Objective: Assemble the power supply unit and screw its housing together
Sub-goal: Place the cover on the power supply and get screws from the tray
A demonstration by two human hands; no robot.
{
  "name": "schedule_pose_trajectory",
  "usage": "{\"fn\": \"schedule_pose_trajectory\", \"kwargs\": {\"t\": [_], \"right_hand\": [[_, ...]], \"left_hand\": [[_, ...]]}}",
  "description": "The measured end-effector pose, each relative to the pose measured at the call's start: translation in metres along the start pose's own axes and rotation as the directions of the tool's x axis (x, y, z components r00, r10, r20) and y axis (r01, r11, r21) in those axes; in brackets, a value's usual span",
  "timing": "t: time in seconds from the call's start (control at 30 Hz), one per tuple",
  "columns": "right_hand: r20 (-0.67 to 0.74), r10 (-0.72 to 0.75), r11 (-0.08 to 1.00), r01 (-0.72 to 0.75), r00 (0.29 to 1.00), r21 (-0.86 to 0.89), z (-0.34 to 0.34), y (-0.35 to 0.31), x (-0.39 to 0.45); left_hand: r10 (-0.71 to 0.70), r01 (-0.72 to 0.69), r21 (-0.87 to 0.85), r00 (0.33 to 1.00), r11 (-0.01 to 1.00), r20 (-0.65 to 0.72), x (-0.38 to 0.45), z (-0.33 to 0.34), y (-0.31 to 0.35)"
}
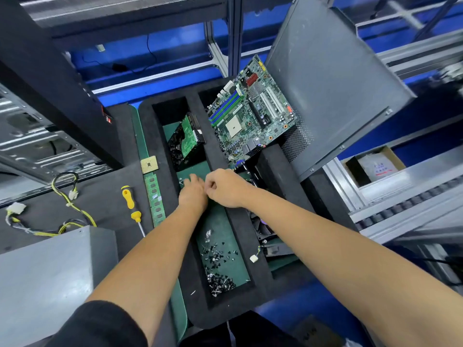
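Head view: power supply unit (47, 276), grey metal box at bench's near left, cable loom (65, 211) trailing behind, judged heavy, rigid, best gripped by its side walls; screws (218, 256) loose in foam tray (253, 296), tiny, slippery; left hand (193, 194) fingers extended into tray; right hand (225, 189) fingers curled, contents indiscernible; screwdriver (131, 204) alongside.

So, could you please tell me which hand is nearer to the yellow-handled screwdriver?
Left. The left hand lies just right of the screwdriver, inside the foam tray; the right hand sits farther right, beyond it.

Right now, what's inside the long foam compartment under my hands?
A graphics card at the far end, loose black screws near you on green matting. Your hands cover the middle.
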State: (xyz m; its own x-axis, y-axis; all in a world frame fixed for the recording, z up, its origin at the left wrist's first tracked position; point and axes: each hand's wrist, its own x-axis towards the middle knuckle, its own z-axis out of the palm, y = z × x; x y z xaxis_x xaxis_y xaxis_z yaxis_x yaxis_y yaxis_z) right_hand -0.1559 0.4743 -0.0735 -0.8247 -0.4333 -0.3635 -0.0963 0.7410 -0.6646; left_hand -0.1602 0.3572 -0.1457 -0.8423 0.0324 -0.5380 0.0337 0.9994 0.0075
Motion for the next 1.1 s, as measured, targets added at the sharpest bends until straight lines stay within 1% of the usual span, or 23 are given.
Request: {"fn": "schedule_pose_trajectory", "kwargs": {"t": [0.2, 0.4, 0.6, 0.8, 0.9, 0.97, 1.1], "right_hand": [[-0.004, -0.022, 0.999, 0.022, 1.0, -0.028, 0.002, -0.002, 0.006], [0.049, 0.008, 0.999, -0.006, 0.999, -0.041, 0.005, -0.008, 0.012], [0.035, 0.016, 0.999, -0.015, 0.999, -0.038, 0.001, -0.006, 0.012], [0.05, 0.005, 0.999, -0.003, 0.999, -0.044, -0.003, -0.007, 0.006], [0.055, 0.009, 0.999, -0.006, 0.998, -0.052, -0.002, -0.008, 0.004], [0.053, 0.014, 0.999, -0.011, 0.998, -0.05, -0.001, -0.009, 0.003], [0.07, 0.021, 0.998, -0.016, 0.997, -0.063, 0.0, -0.009, -0.001]], "left_hand": [[0.009, -0.012, -0.047, 0.997, 0.999, -0.081, -0.002, 0.004, 0.002], [0.015, -0.016, -0.044, 1.0, 0.999, -0.023, -0.008, 0.004, 0.001], [-0.034, 0.035, -0.073, 0.999, 0.997, 0.015, -0.01, 0.008, 0.002], [-0.03, 0.03, 0.004, 0.998, 1.0, 0.047, -0.016, 0.012, 0.006], [0.002, 0.0, 0.119, 1.0, 0.993, -0.02, -0.018, 0.015, 0.005], [0.007, -0.002, 0.171, 1.0, 0.985, -0.029, -0.02, 0.016, 0.005], [0.001, -0.005, 0.118, 0.999, 0.993, 0.034, -0.02, 0.022, 0.006]]}}
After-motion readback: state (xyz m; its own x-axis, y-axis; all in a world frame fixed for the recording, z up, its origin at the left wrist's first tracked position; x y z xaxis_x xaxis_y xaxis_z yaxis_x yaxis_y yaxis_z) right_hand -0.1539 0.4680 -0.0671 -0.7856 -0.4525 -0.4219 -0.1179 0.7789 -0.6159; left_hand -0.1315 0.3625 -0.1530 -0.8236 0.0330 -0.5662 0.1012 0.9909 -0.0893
